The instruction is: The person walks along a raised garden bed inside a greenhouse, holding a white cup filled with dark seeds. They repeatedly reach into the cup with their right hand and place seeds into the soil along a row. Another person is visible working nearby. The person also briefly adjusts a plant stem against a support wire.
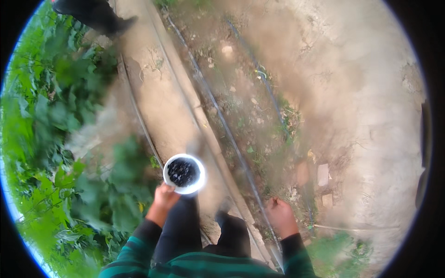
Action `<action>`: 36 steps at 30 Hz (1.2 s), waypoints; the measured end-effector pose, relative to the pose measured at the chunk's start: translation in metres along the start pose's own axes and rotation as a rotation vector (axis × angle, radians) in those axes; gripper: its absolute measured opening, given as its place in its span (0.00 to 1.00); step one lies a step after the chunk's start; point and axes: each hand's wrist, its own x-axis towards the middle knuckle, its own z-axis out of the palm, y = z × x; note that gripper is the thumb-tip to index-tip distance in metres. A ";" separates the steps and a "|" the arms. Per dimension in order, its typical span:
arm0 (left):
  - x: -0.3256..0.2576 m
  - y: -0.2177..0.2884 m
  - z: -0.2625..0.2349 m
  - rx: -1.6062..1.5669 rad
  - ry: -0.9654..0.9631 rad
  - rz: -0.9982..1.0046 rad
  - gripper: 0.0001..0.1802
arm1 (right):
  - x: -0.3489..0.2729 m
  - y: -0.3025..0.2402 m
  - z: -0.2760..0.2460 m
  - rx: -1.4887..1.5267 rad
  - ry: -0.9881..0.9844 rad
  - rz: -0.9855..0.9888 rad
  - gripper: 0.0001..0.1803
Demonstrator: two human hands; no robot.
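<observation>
My left hand (165, 200) grips the rim of a round white bowl (202, 178), fingers and thumb at its near left side. Dark, shiny small pieces (183, 172) fill the inside of the bowl; they are too blurred to name. The bowl is held in front of my legs, above the dirt path. Apart from it, my right hand (281, 218) hangs at my right side over a thin dark hose (243, 163). Its fingers are loosely curled in, and nothing shows in them.
A narrow dirt path (160, 109) runs between raised edges. Dense green leafy plants (55, 120) crowd the left. Another hose (264, 76) and several brick pieces (323, 174) lie right. Another person's dark-clad leg (90, 14) is ahead at upper left.
</observation>
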 end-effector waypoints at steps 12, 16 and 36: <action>0.001 0.178 -0.006 0.026 0.031 -0.115 0.40 | -0.020 -0.027 0.134 0.227 0.111 0.141 0.05; 0.031 0.262 0.034 0.112 -0.043 -0.104 0.44 | -0.010 -0.050 0.231 0.568 0.217 0.211 0.05; 0.270 0.418 0.186 0.305 -0.077 -0.219 0.39 | 0.204 -0.213 0.398 0.781 0.033 -0.079 0.06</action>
